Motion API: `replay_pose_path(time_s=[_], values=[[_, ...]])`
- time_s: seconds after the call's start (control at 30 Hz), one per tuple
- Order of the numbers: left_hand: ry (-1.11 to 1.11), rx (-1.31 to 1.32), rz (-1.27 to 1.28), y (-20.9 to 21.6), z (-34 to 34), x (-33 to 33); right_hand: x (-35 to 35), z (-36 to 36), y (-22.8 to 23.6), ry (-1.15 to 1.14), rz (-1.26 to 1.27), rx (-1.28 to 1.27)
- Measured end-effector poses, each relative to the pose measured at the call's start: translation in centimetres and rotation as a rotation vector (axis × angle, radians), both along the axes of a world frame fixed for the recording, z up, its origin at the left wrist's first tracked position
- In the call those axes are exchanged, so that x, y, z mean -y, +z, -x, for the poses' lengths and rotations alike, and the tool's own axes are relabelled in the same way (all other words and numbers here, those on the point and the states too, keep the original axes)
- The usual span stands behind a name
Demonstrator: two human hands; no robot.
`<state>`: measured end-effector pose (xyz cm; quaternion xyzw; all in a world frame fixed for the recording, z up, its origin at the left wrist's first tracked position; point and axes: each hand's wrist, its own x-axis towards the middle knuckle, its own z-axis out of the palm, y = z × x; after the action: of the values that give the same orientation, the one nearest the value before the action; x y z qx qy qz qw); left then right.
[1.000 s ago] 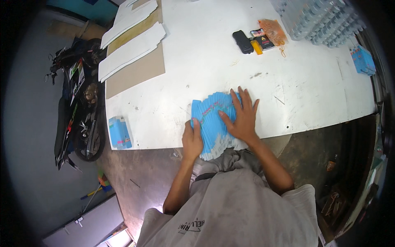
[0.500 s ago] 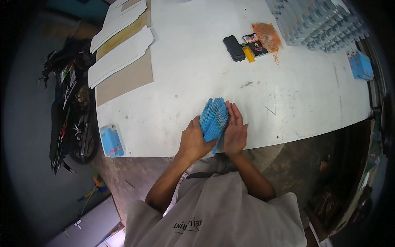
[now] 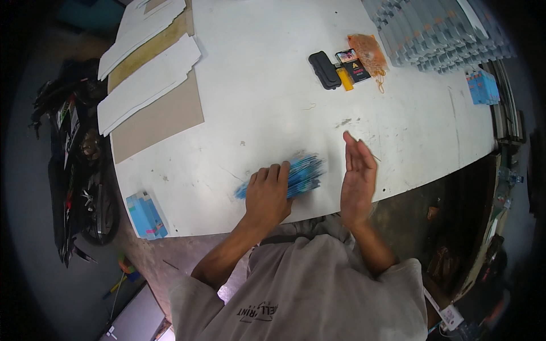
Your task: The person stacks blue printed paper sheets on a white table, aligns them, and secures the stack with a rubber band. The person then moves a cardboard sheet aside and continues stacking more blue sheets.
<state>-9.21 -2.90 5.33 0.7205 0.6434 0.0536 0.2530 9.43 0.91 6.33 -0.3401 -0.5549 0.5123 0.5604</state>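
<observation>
A thick bundle of blue printed cards or folded sheets (image 3: pixel 307 174), blurred by motion, sits in the grip of my left hand (image 3: pixel 266 193) just above the near part of the white table. The bundle lies slanted, its layered edges showing on both sides of the hand. My left fingers curl over its top. To the right, my right hand (image 3: pixel 358 179) is held apart from the bundle, palm turned toward it, fingers stretched out and holding nothing.
Blue stacks stand at the table's left corner (image 3: pixel 147 216) and right edge (image 3: pixel 483 87). White sheets and grey-brown boards (image 3: pixel 162 119) lie at the left. A black case (image 3: pixel 325 70), yellow lighter (image 3: pixel 344 78), dark pack (image 3: pixel 356 69) and orange bag (image 3: pixel 368 54) lie beyond, near stacked clear plastic pieces (image 3: pixel 432 34).
My right hand has moved away from the bundle to the right. With the bundle, my left hand has tipped it from nearly upright to slanted.
</observation>
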Motion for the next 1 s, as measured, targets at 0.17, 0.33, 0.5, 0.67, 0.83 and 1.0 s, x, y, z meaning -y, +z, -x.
replay_pose_path(time_s=[0.17,0.33,0.5,0.67,0.83,1.0], values=[[0.008,0.062,-0.129,-0.3,-0.3,1.0,-2.2,4.4,4.1,0.323,-0.285,-0.088],[0.036,0.014,-0.359,-3.9,-2.2,2.8,0.4,2.8,-2.7,0.466,-0.035,0.369],[-0.035,0.071,-0.101,-2.3,-0.9,2.0,-2.2,1.2,0.4,0.177,0.029,0.182],[-0.137,0.097,-0.102,0.9,1.3,-0.1,-1.8,-1.1,0.9,0.267,0.023,0.458],[-0.048,0.051,-0.277,-1.8,0.3,0.4,-0.5,0.8,0.4,0.328,-0.225,0.979],[-0.125,0.082,-0.138,-1.5,0.8,0.6,-0.9,-1.0,-2.6,0.183,-0.251,1.073]])
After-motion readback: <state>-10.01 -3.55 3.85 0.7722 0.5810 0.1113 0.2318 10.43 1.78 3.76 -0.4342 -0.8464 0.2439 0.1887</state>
